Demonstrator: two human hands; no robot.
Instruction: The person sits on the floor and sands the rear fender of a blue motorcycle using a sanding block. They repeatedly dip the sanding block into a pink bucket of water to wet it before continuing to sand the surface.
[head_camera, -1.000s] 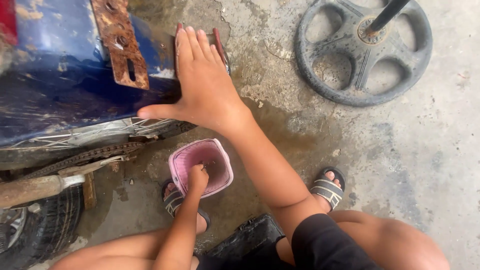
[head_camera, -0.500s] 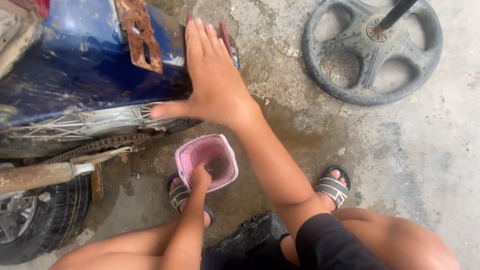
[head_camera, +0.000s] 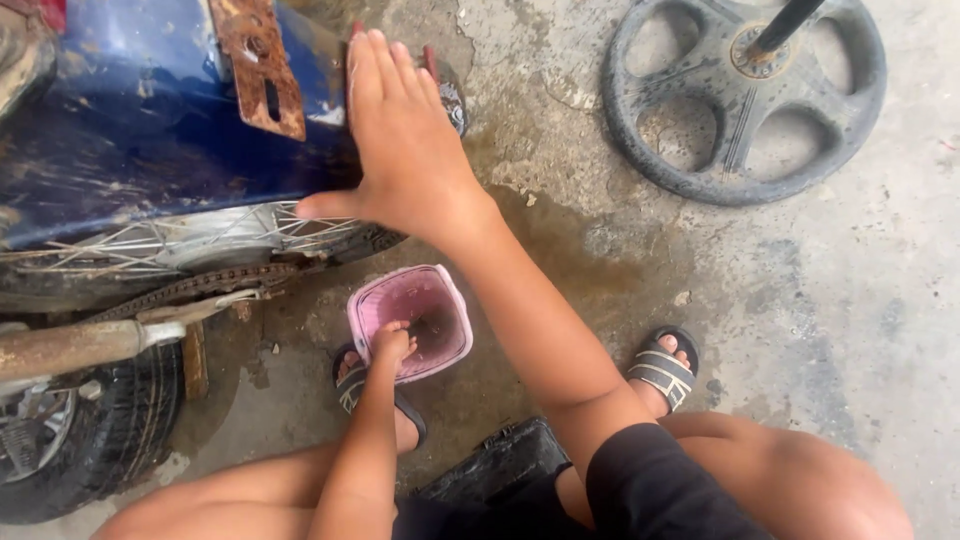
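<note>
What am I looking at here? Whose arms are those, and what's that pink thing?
The camera sits on a person's head and looks down, so the arms are their own. They squat on a stained concrete floor in sandals. The right hand lies flat, fingers spread, on a blue motorcycle's rear mudguard, above its spoked wheel and chain. The left hand dips into a small pink square plastic tub; whether it holds anything, I can't tell. A grey round plastic base with a pole lies nearby.
</note>
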